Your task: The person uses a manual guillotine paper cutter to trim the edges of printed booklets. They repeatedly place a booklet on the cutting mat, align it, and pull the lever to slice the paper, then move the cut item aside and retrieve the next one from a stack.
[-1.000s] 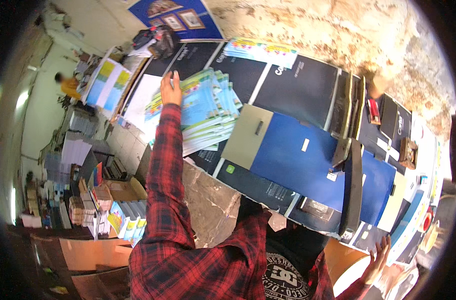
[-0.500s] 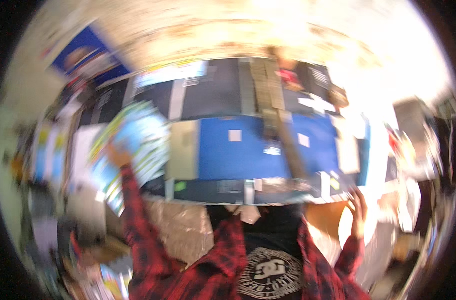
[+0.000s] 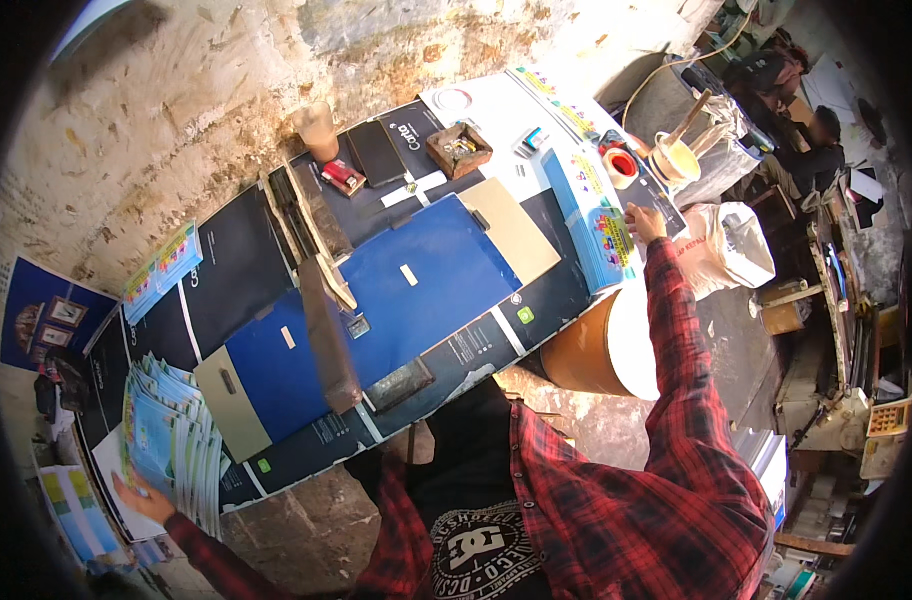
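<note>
The fanned stack of printed sheets [image 3: 171,440] lies at 8 o'clock on the dark worktop [image 3: 236,265], thin glossy paper in pale blue, green and yellow, its edges splayed like a deck of cards; the exact count of sheets cannot be told. The left hand [image 3: 141,497] rests on the stack's lower edge, fingers pressed flat against the paper, though whether they are spread or closed is too small to tell. At 2 o'clock the right hand [image 3: 644,220] reaches to a second pile of printed sheets [image 3: 596,215], a long, narrow, blue-edged stack with bright colour patches; the fingers curl onto its far corner, and how tightly they grip cannot be told. Both arms wear a red and black plaid flannel shirt

Between the 2 stacks, at the centre, lie 2 large blue boards [image 3: 416,275], smooth and rectangular, each with a tan cardboard flap at 1 end. 1 long, worn wooden bar [image 3: 326,335] crosses them. Toward 12 o'clock stand 1 brownish cup [image 3: 318,130], 1 black phone [image 3: 376,152] and 1 small square wooden tray [image 3: 458,150]. At 1 o'clock sits 1 round red-topped tub [image 3: 621,165] beside 1 pale pot holding sticks [image 3: 676,155]. Behind is a rough, flaking plaster wall [image 3: 156,110]
</note>
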`<act>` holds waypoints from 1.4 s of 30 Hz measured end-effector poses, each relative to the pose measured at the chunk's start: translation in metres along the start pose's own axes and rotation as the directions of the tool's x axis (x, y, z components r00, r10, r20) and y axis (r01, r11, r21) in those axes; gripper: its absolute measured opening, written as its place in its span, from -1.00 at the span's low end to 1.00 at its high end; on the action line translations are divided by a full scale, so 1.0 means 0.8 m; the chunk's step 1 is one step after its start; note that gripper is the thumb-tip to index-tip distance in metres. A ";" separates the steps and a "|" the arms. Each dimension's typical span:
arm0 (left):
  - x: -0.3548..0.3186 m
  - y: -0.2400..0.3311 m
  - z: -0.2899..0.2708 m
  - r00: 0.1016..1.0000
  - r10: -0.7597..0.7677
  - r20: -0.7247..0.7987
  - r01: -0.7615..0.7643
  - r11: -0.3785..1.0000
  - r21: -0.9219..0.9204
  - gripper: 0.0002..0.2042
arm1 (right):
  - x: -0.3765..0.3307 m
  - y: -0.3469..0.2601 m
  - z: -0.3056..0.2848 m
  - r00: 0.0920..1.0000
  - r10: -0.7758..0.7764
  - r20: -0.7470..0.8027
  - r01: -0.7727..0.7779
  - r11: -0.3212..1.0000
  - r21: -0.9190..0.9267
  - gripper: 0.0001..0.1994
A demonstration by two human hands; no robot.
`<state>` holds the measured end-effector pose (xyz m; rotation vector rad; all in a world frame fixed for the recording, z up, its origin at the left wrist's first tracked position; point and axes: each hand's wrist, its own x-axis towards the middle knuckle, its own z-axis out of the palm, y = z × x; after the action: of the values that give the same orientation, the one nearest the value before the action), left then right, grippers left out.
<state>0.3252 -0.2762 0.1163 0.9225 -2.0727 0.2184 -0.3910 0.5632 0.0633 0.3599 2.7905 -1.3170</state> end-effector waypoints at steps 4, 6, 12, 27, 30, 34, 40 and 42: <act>-0.061 0.058 -0.127 0.986 -0.166 -0.032 0.166 0.986 0.001 -0.54 | 0.105 0.026 -0.034 0.983 0.100 0.152 -0.127 0.975 0.184 -0.59; -0.096 0.085 -0.224 0.968 -0.248 -0.028 0.247 0.968 -0.036 -0.57 | 0.102 0.018 0.016 0.989 -0.034 0.146 0.028 0.999 0.041 -0.60; -0.128 0.234 -0.355 0.885 -0.454 -0.101 0.465 0.864 0.195 -0.70 | -0.116 -0.130 0.169 0.787 -0.605 0.120 0.606 0.795 0.030 -0.61; -0.228 0.552 -0.088 0.631 0.708 0.317 0.404 0.049 -0.914 -0.55 | -0.439 -0.227 0.299 0.373 -0.704 0.604 0.730 0.624 0.278 -0.62; -0.245 0.651 -0.007 0.347 0.909 0.233 0.480 0.041 -0.877 -0.29 | -0.414 -0.223 0.275 0.419 -0.692 0.588 0.721 0.647 0.249 -0.62; -0.178 0.694 -0.022 0.888 0.459 -0.007 0.015 -0.043 -0.999 -0.16 | -0.367 -0.201 0.217 0.549 -0.655 0.519 0.672 0.715 0.191 -0.62; -0.168 0.671 -0.050 0.885 0.236 0.400 0.382 0.123 -0.916 0.03 | -0.276 -0.144 0.088 0.513 -0.715 0.475 0.734 0.653 0.189 -0.60; -0.174 0.646 -0.055 0.768 0.210 0.605 0.597 0.106 -0.795 -0.11 | -0.323 -0.204 0.073 0.569 -0.458 0.683 0.632 0.775 -0.007 -0.59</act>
<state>0.0541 0.1870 0.1235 0.3241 -1.8559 -1.7531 -0.1799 0.3683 0.1829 -0.9068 2.4243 -0.8456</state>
